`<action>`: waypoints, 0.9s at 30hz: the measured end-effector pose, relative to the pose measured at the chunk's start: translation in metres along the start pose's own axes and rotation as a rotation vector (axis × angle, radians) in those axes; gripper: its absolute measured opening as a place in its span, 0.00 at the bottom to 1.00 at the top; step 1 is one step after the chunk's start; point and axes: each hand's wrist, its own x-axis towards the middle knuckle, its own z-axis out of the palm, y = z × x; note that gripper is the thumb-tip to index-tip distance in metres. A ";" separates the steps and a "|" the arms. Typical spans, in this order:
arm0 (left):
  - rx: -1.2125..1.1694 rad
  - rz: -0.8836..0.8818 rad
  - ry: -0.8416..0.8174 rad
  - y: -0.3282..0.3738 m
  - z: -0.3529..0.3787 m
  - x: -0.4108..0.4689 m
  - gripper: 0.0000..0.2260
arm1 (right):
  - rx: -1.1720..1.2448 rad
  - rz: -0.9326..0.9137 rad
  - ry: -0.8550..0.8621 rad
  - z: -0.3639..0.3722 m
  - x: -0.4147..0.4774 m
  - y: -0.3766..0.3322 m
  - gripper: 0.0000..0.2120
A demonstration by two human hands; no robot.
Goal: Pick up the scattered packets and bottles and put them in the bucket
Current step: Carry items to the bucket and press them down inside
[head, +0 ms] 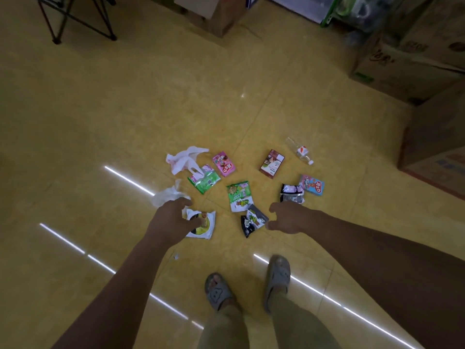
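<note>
Floor: yellow glossy tiles (100, 127), dim light; litter clustered just ahead of the person's feet.
Left hand (171, 217): fingers curled, appears to pinch the near edge of the white packet (204, 228); whether it is lifted, cannot tell.
White packet: judged light, thin crinkly film, slippery; an edge pinch suits it.
Right hand (289, 219): thumb and fingers spread wide, holds nothing, just beside the black packet (253, 221).
Black packet: torn, limp; best taken at a raised fold.
Green packets (238, 195): flat on the floor beyond both hands; same handling.
Bottle (299, 150): farthest, on its side, clear plastic; stiff, may roll; grip round the body.
Bucket: not in view.
</note>
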 end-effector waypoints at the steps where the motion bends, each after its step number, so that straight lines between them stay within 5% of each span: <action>1: 0.003 -0.009 -0.010 -0.003 0.006 0.008 0.27 | 0.009 0.004 -0.007 0.003 0.010 0.003 0.28; 27: 0.142 -0.179 -0.025 -0.158 0.275 0.239 0.33 | 0.126 0.002 -0.104 0.176 0.372 0.099 0.38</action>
